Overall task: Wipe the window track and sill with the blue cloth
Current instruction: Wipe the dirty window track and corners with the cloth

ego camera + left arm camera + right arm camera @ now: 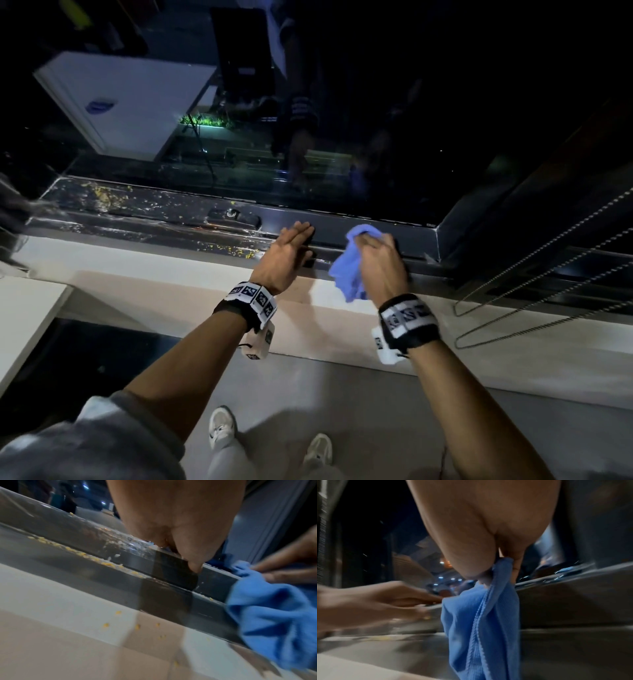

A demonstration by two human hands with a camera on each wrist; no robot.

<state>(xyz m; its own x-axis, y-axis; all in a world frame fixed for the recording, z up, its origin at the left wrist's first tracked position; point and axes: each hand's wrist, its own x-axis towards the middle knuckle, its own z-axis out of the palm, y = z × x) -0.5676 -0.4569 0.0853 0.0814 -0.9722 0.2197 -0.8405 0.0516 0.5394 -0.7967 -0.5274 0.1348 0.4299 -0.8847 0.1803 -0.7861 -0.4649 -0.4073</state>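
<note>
My right hand [376, 253] grips the bunched blue cloth [346, 270] over the right end of the dark window track [191, 226]; the cloth [481, 622] hangs from my fingers [516, 566] down over the track's front rail. My left hand [291, 250] lies with straight fingers on the track just left of the cloth, holding nothing; its thumb [193, 566] touches the dark rail. Yellow crumbs and white smears [102, 195] cover the track's left half. The pale sill [154, 260] runs below, with a few crumbs [137, 626] on it; the cloth [274, 615] sits at the right.
The dark window glass [376, 137] stands just behind the track. The frame corner [438, 236] closes the track at the right. Beaded blind cords [548, 274] hang at the right over the sill. A white surface [24, 322] lies at the left. My feet [222, 428] stand on a grey floor.
</note>
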